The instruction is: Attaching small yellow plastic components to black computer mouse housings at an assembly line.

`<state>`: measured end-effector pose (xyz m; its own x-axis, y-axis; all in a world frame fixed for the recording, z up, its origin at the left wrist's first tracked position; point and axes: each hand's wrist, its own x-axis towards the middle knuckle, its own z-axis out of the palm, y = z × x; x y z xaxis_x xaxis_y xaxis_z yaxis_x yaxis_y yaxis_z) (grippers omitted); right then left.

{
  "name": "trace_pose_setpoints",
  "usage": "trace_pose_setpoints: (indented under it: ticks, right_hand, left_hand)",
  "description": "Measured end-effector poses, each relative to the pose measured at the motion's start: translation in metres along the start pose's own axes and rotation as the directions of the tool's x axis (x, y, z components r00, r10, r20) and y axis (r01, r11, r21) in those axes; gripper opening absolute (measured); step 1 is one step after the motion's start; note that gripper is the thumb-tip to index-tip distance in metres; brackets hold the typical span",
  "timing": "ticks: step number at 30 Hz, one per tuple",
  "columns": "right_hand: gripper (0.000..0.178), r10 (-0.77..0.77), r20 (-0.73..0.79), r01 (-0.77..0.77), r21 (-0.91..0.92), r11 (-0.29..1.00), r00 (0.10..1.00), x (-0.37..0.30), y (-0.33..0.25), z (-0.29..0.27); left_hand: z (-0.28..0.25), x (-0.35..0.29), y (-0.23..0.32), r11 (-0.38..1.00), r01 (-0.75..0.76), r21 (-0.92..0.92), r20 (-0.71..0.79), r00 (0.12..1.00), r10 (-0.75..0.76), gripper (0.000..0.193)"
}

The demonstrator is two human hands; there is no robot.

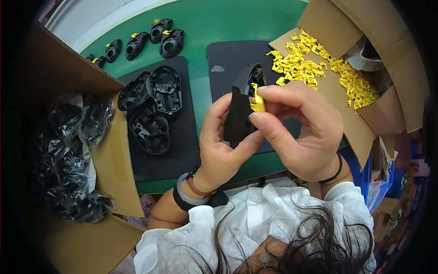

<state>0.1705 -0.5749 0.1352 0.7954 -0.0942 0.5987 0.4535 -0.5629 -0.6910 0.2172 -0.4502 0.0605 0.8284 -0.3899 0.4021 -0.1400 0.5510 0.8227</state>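
Observation:
My left hand (222, 150) grips a black plastic housing (238, 109), held on edge with its hollow inner side toward the right. Between the thumb and forefinger of my right hand (303, 128) is a small yellow plastic clip (257, 101), pressed against the housing's inner side. Whether the clip is seated cannot be made out. Beyond my right hand, many loose yellow clips (299, 64) lie on a cardboard flap. Several black housings with their insides up (165, 89) rest on the dark mat left of my hands.
Black housings with yellow clips on them (171, 44) stand at the far left of the green table (237, 20). A carton at left holds bagged black parts (68, 155). The right-hand carton (385, 109) contains more yellow clips. A second dark mat (223, 55) lies under my hands.

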Motion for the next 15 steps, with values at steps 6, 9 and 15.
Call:
trace_pose_setpoints:
  ticks: [6, 9, 15]
  right_hand:
    - [0.023, 0.068, 0.0, -0.068, 0.086, 0.994, 0.998, 0.0, -0.001, 0.003]
    - [0.024, -0.046, 0.002, 0.046, 0.029, 0.999, 0.999, -0.003, 0.003, 0.005]
    - [0.071, -0.18, -0.085, 0.144, -0.321, 0.936, 0.98, 0.015, 0.018, -0.003]
  left_hand:
    - [-0.005, -0.004, -0.005, 0.934, -0.195, 0.298, 0.025, 0.98, 0.197, 0.058]
    - [-0.003, -0.001, -0.008, 0.938, -0.2, 0.284, 0.001, 0.978, 0.208, 0.057]
    - [-0.007, -0.003, 0.005, 0.965, 0.249, -0.081, 0.117, 0.964, -0.239, 0.06]
